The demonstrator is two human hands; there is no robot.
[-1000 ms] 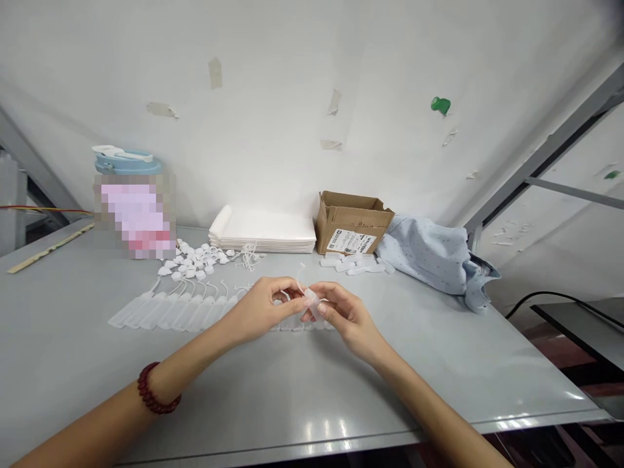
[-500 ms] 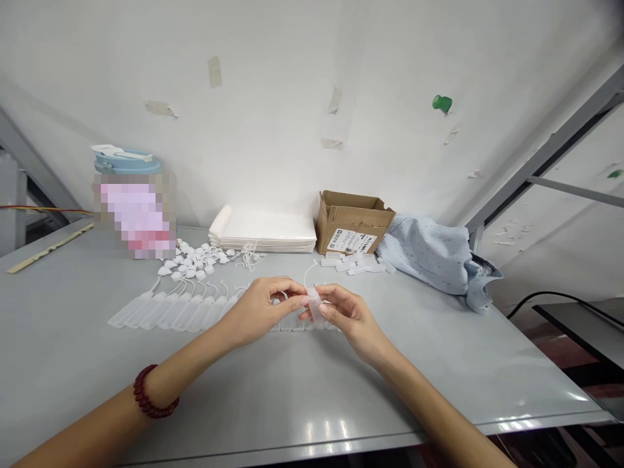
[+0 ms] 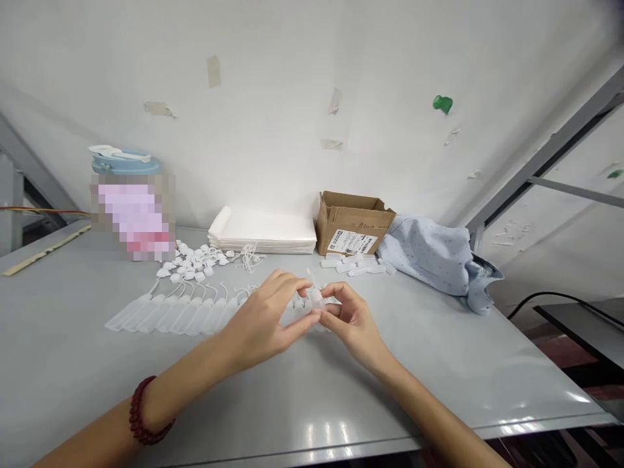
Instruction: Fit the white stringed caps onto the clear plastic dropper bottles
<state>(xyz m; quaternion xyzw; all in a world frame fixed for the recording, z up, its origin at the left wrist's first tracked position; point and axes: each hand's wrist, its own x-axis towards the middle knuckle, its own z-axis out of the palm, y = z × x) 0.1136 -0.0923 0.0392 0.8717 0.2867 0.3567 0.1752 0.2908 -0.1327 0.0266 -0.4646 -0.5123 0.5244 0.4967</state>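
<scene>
My right hand pinches a small clear plastic tube above the grey table. The fingers of my left hand press on the same tube from the left. A thin white strap sticks up from the tube's top. A row of several clear tubes with white straps lies flat on the table just left of my hands. Behind that row sits a heap of small white caps.
At the back stand a stack of white sheets, an open cardboard box with loose white pieces before it, and a light blue cloth. A blue-lidded container is back left. The table's front edge runs along the bottom.
My left hand has shifted right and its fingers have come over the tube. The white strap, earlier curling up free, now stands short above the tube.
</scene>
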